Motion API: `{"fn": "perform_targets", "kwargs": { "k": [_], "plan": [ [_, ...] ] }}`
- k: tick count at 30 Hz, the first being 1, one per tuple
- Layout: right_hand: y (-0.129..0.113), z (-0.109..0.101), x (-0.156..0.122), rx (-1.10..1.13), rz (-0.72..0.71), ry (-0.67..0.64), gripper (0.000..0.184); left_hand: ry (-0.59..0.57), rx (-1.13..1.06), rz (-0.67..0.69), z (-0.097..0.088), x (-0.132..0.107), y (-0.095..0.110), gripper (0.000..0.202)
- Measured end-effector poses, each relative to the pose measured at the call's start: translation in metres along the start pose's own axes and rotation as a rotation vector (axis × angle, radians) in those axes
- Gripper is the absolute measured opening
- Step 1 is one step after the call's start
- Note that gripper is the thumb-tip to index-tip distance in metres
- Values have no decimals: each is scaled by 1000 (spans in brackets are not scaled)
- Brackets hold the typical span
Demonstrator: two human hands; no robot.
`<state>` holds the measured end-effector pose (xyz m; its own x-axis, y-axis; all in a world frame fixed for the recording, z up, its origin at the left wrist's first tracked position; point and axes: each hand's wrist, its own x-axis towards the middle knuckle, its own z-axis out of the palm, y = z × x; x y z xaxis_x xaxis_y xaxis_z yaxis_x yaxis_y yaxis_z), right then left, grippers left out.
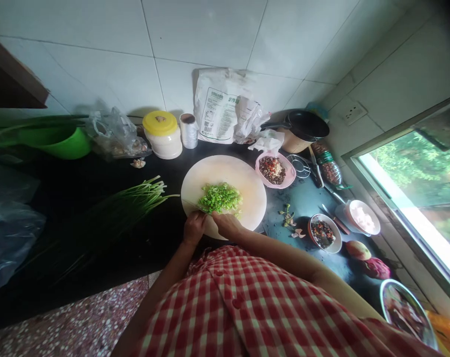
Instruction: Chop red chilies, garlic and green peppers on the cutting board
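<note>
A round pale cutting board [247, 183] lies on the dark counter with a heap of chopped green onion [220, 197] in its middle. My right hand [227, 224] is closed at the board's near rim, just below the heap, on the handle of a knife [193, 205]. The thin blade runs left across the board. My left hand [194, 227] is curled into a fist right under the blade, at the board's near-left edge. What its fingers hold is hidden. Whole green onions [135, 198] lie left of the board.
A pink bowl of chopped mix [275, 170] touches the board's right side. Two small bowls [323, 232] [362, 218], a peach [357, 249], a bottle [327, 166] and a black pan [306, 124] stand further right. A yellow-lidded tub [162, 134], white bags [225, 106] and a green basin [63, 141] line the tiled wall.
</note>
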<state>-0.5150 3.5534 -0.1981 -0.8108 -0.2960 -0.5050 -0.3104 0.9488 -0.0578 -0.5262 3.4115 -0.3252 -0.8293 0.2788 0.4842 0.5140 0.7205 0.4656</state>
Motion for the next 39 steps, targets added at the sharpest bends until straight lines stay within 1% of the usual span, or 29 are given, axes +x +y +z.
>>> {"fn": "perform_targets", "kwargs": {
  "k": [5, 8, 11, 16, 21, 26, 30, 34, 39],
  "plan": [
    [3, -4, -5, 8, -11, 24, 34, 5, -24, 31, -6, -2, -1, 22],
    [-1, -4, -5, 23, -6, 34, 31, 17, -9, 43, -4, -3, -1, 22],
    [-4, -1, -2, 27, 7, 31, 31, 34, 16, 43, -2, -3, -2, 23],
    [2, -1, -6, 21, -11, 48, 31, 25, -16, 34, -5, -4, -3, 23],
    [0, 2, -6, 40, -7, 21, 31, 31, -25, 13, -5, -3, -5, 24],
    [2, 3, -6, 57, 27, 2, 31, -3, -30, 18, -6, -5, -5, 25],
    [2, 1, -7, 56, 3, -5, 32, 10, 1, 36, -8, -6, -4, 23],
    [-1, 2, -6, 57, 15, -5, 34, 6, 32, 48, -8, -6, -5, 23],
    [-3, 0, -7, 65, 0, -13, 34, 9, -1, 75, -8, -6, -6, 20]
  ]
}}
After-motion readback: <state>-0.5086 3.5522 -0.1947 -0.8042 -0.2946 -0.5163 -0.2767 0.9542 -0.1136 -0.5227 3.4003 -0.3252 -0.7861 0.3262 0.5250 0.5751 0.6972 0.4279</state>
